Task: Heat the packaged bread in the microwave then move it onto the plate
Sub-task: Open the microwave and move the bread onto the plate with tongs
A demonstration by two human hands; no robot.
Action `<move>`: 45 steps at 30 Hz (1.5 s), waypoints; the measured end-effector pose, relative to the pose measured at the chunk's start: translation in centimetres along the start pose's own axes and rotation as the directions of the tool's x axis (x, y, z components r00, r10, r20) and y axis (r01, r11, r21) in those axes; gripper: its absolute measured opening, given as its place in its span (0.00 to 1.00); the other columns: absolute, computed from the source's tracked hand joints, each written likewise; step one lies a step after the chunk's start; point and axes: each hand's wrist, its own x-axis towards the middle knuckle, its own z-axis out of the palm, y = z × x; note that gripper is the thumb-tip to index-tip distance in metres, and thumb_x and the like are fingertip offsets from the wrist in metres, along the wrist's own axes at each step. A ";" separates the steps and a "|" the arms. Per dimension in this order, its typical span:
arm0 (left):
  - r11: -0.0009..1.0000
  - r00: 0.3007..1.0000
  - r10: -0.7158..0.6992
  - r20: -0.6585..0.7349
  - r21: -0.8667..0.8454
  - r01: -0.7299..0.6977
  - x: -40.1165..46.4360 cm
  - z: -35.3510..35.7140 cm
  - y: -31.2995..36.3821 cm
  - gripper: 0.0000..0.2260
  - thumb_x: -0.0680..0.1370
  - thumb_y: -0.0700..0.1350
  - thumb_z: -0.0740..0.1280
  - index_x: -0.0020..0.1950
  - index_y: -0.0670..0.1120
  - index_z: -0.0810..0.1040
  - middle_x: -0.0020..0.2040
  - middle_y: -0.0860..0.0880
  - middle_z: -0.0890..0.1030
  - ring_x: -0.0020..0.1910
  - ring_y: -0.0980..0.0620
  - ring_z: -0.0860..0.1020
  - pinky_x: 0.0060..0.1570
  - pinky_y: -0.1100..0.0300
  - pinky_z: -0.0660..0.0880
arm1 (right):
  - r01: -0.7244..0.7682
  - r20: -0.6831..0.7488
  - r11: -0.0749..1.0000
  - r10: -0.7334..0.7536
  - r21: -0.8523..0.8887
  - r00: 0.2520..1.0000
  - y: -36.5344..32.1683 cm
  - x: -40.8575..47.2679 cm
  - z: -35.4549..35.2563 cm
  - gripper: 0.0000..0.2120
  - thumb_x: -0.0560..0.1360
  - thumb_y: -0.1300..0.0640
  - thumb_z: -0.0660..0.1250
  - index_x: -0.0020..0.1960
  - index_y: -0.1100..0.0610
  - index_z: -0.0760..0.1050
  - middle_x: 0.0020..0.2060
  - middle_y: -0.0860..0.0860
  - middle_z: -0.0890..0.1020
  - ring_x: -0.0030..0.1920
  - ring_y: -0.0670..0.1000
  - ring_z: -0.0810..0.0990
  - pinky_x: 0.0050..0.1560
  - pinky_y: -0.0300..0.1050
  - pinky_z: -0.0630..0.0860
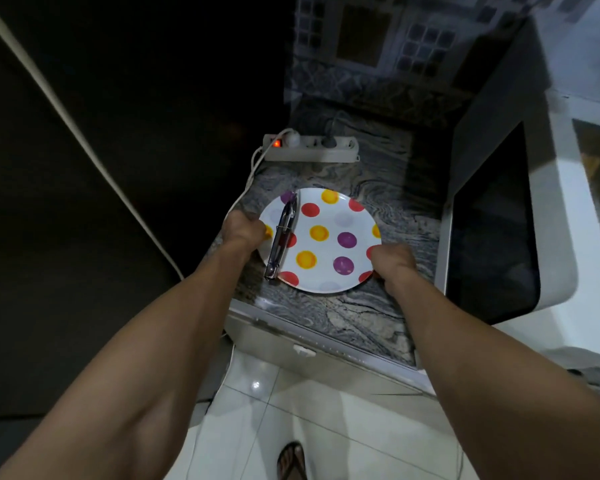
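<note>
A white plate (326, 258) printed with red, yellow and purple dots lies on the marbled grey countertop (368, 313) at frame centre. The left hand (241, 228) grips the plate's left rim; the right hand (394, 263) grips its lower right rim, fingers curled over the edge. Metal tongs (283, 233), arms closed together, lie across the left part of the plate, the handle end overhanging the near rim. The white microwave (520, 216) stands at frame right, door shut, just beside the plate. A power strip (310, 147) with a lit red switch lies behind the plate, upper centre. The packaged bread is not visible.
</note>
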 end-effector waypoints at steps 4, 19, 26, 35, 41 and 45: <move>0.983 0.998 -0.052 -0.035 -0.179 0.044 -1.5 0.1 -0.6 0.05 0.72 0.36 0.69 0.48 0.39 0.79 0.48 0.41 0.81 0.49 0.46 0.79 0.51 0.54 0.77 | -0.032 0.059 0.969 0.018 0.245 0.998 0.4 -0.9 0.0 0.09 0.70 0.66 0.61 0.41 0.62 0.80 0.41 0.58 0.85 0.40 0.59 0.83 0.38 0.55 0.82; 0.859 0.965 -0.169 -0.201 -0.510 0.044 -12.4 -3.9 -4.1 0.14 0.72 0.49 0.66 0.53 0.43 0.82 0.49 0.42 0.84 0.49 0.42 0.82 0.56 0.52 0.79 | 0.072 0.098 0.944 -0.109 0.321 0.989 4.9 -9.6 -0.6 0.20 0.67 0.53 0.57 0.55 0.55 0.78 0.47 0.55 0.85 0.45 0.59 0.84 0.36 0.46 0.79; 0.856 0.924 -0.268 -0.274 -0.508 0.098 -22.0 -5.8 -6.8 0.25 0.75 0.56 0.70 0.61 0.37 0.78 0.57 0.40 0.82 0.56 0.40 0.80 0.55 0.55 0.77 | 0.129 0.093 0.954 -0.160 0.271 0.983 10.0 -15.6 -4.2 0.16 0.72 0.56 0.58 0.54 0.56 0.81 0.49 0.57 0.85 0.44 0.59 0.84 0.29 0.42 0.75; 0.900 0.899 -0.285 -0.333 -0.415 0.132 -35.8 -4.5 -12.0 0.15 0.78 0.47 0.68 0.55 0.36 0.81 0.57 0.39 0.81 0.56 0.39 0.79 0.50 0.57 0.72 | 0.133 0.156 0.949 -0.183 0.286 0.971 20.2 -23.8 -10.7 0.12 0.74 0.63 0.55 0.46 0.58 0.77 0.40 0.56 0.80 0.34 0.56 0.77 0.20 0.35 0.65; 0.905 0.935 -0.272 -0.228 -0.390 0.168 -42.6 -1.2 -13.5 0.20 0.76 0.48 0.70 0.63 0.37 0.78 0.59 0.39 0.81 0.56 0.39 0.80 0.52 0.55 0.75 | 0.094 0.116 0.951 -0.133 0.295 0.984 26.7 -26.8 -17.0 0.14 0.75 0.64 0.55 0.48 0.59 0.79 0.40 0.57 0.82 0.35 0.57 0.78 0.24 0.40 0.71; 0.926 0.971 -0.200 -0.133 -0.349 0.143 -45.8 2.5 -12.4 0.20 0.78 0.47 0.68 0.65 0.37 0.76 0.61 0.40 0.79 0.59 0.39 0.79 0.51 0.57 0.75 | 0.067 0.050 0.936 -0.089 0.344 0.995 30.2 -27.1 -21.7 0.13 0.76 0.65 0.55 0.43 0.58 0.77 0.37 0.56 0.80 0.34 0.57 0.76 0.29 0.43 0.72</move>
